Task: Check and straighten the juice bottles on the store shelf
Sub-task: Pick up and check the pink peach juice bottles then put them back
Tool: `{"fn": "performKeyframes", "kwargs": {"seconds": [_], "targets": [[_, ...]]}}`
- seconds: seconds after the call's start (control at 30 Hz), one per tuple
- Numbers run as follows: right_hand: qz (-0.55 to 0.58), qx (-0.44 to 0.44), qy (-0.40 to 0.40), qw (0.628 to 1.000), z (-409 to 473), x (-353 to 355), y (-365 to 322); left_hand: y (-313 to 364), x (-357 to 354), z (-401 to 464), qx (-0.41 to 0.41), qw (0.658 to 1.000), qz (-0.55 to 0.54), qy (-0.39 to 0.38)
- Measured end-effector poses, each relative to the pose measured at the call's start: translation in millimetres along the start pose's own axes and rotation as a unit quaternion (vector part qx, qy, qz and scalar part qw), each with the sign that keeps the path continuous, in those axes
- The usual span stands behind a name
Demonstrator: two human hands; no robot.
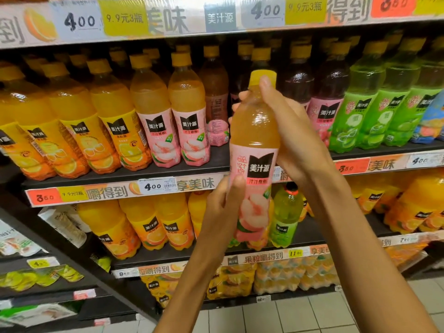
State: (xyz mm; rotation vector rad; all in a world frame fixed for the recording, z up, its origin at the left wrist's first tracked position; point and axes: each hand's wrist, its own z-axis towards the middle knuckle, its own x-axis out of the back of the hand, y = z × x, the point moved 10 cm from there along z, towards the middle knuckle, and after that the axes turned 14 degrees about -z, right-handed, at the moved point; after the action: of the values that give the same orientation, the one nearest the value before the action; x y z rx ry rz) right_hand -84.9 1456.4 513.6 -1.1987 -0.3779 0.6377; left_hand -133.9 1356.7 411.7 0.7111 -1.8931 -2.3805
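- A person holds a peach juice bottle (254, 150) upright in front of the shelving, off the shelf (168, 170), with its pink label facing the camera.
- The right hand (290, 131) wraps around the bottle's shoulder and neck from the right side, thumb lying up against the yellow cap (260, 76), fingertips showing past the left edge of the neck.
- The left hand (222, 207) grips the lower part of the bottle from the left, thumb pressed on the label, fingers curled behind it.
- Behind the held bottle, the middle shelf has a gap between two peach juice bottles (175, 111) on the left and a dark red juice bottle (328, 102) on the right.
- A further bottle (215, 99) stands deeper in that gap, its label turned away, apparently the same peach kind.
- Orange juice bottles (79, 116) fill the left of that shelf, leaning in the wide-angle view; green juice bottles (374, 104) stand at the right.
- Price tags (157, 186) line the shelf edge.
- Larger orange juice bottles (153, 224) sit on the shelf below.
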Motion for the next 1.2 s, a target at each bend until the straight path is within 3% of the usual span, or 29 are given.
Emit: {"fn": "performKeyframes", "kwargs": {"seconds": [0.17,0.27,0.37,0.47,0.57,0.77,0.83,0.97,1.07,1.2], "targets": [[0.091,-0.013,-0.071,0.993,-6.0,-11.8,-0.7,-13.7,-21.1,-17.3,0.104,0.97,-0.197,-0.095],[0.13,-0.02,-0.103,0.986,-6.8,-23.2,-3.5,-13.8,-26.1,-20.1,0.095,0.974,-0.178,-0.104],[0.07,-0.039,-0.064,0.995,-3.0,-16.0,1.5,-12.9,-12.3,-19.3,0.083,0.988,-0.123,-0.041],[-0.013,-0.015,-0.006,1.0,-1.0,-4.8,-0.1,-4.0,-6.0,-16.7,0.057,0.996,-0.055,-0.034],[0.01,-0.056,-0.038,0.998,1.4,-11.2,7.9,-3.8,-2.5,-14.5,0.062,0.996,-0.053,-0.018],[0.136,-0.154,-0.057,0.977,-0.2,-27.0,36.7,-8.8,-25.5,-28.6,0.144,0.939,-0.301,-0.079],[0.142,-0.178,-0.052,0.972,-1.0,-29.3,43.9,-13.0,-27.0,-31.8,0.153,0.939,-0.296,-0.081],[0.102,-0.16,-0.015,0.982,6.9,-11.2,42.4,-3.8,-8.7,-29.5,0.121,0.98,-0.159,-0.017],[0.073,-0.17,-0.013,0.983,10.8,-5.7,46.2,-0.9,-7.7,-29.7,0.125,0.987,-0.097,-0.008],[0.086,-0.219,-0.032,0.971,5.7,-8.0,60.6,-2.4,-12.6,-33.3,0.145,0.974,-0.175,0.0]]}}
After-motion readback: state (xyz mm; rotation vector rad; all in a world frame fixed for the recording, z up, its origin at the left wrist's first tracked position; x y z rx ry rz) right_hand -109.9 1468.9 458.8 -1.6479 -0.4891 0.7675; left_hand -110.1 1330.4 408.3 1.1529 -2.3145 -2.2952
